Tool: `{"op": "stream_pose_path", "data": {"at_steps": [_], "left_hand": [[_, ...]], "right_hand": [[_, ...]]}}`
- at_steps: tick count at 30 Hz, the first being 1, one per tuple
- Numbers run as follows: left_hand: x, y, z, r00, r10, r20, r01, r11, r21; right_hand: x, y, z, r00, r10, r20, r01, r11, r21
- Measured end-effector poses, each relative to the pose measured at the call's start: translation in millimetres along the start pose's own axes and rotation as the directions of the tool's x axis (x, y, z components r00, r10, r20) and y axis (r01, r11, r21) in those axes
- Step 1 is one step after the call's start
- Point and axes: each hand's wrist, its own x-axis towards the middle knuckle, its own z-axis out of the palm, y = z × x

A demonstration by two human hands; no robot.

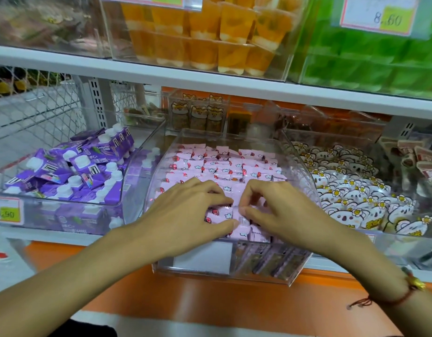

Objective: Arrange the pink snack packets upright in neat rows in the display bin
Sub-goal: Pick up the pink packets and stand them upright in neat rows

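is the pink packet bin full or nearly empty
Full. Pink packets fill the clear bin in rows from back to front, up near its rim; both hands grip packets at the front.

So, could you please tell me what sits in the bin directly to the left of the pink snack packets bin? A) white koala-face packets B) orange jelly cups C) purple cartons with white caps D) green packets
C: the clear bin left of the pink snack packets holds purple cartons with white caps.
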Motion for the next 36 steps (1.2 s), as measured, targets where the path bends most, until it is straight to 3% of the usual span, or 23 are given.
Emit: {"op": "stream_pose_path", "data": {"at_steps": [3,5,8,10,12,14,17,19,21,23,25,28,30,32,34,36], "left_hand": [[1.0,0.1,1.4,1.0,-0.009,0.003,0.009,1.0,0.021],[2.0,0.1,1.2,1.0,-0.014,0.009,0.014,1.0,0.02],[1.1,0.4,0.4,1.0,-0.019,0.004,0.019,0.999,-0.028],[-1.3,1.6,-0.6,0.998,-0.054,-0.039,0.049,0.992,-0.115],[-3.4,4.5,-3.0,0.984,-0.127,-0.125,0.087,0.956,-0.281],[-4.0,8.8,-6.0,0.972,-0.118,-0.205,0.015,0.896,-0.443],[-5.6,15.1,-10.4,0.954,-0.016,-0.3,-0.127,0.883,-0.452],[-5.9,14.3,-13.3,0.944,-0.04,-0.327,-0.115,0.89,-0.442],[-4.2,12.5,-17.6,0.948,-0.131,-0.289,-0.066,0.81,-0.583],[0.0,11.5,-23.5,0.938,-0.26,-0.229,0.004,0.667,-0.745],[4.4,9.9,-28.2,0.91,-0.369,-0.188,0.072,0.589,-0.805],[5.1,9.2,-28.9,0.91,-0.399,-0.116,0.133,0.544,-0.829],[4.9,13.7,-28.8,0.921,-0.383,-0.068,0.152,0.517,-0.843],[5.6,14.8,-28.2,0.922,-0.386,-0.033,0.166,0.471,-0.866],[5.7,10.1,-25.6,0.926,-0.376,-0.045,0.151,0.476,-0.866],[3.6,1.1,-20.1,0.947,-0.29,-0.14,0.107,0.693,-0.713]], "right_hand": [[-1.4,-2.1,2.2,0.993,-0.04,-0.108,0.051,0.994,0.098],[-0.9,-4.7,0.8,0.96,-0.022,-0.278,0.101,0.957,0.274],[0.7,-6.8,-12.9,0.767,0.083,-0.637,0.23,0.89,0.393],[0.6,-6.3,-22.5,0.636,0.212,-0.742,0.313,0.809,0.498],[0.7,-5.3,-25.0,0.634,0.354,-0.687,0.321,0.688,0.651],[0.9,-5.3,-19.8,0.717,0.458,-0.525,0.231,0.555,0.799],[1.2,-6.8,-11.4,0.807,0.486,-0.336,0.147,0.386,0.911],[1.7,-5.4,-11.4,0.836,0.476,-0.272,0.11,0.341,0.933],[1.8,-0.8,-14.1,0.84,0.467,-0.276,0.072,0.409,0.91],[-1.9,4.2,-16.3,0.832,0.358,-0.425,0.071,0.689,0.721],[-7.8,2.4,-15.4,0.859,0.069,-0.508,0.148,0.915,0.375],[-9.8,-4.6,-6.1,0.89,-0.246,-0.383,0.245,0.968,-0.053],[-7.8,-5.5,-0.9,0.893,-0.287,-0.348,0.236,0.955,-0.182],[-6.2,-3.5,-1.1,0.891,-0.237,-0.387,0.217,0.971,-0.096],[-4.4,-1.1,-3.4,0.903,-0.069,-0.424,0.174,0.961,0.214],[-2.3,3.7,-6.2,0.919,0.129,-0.373,0.109,0.826,0.553]]}}
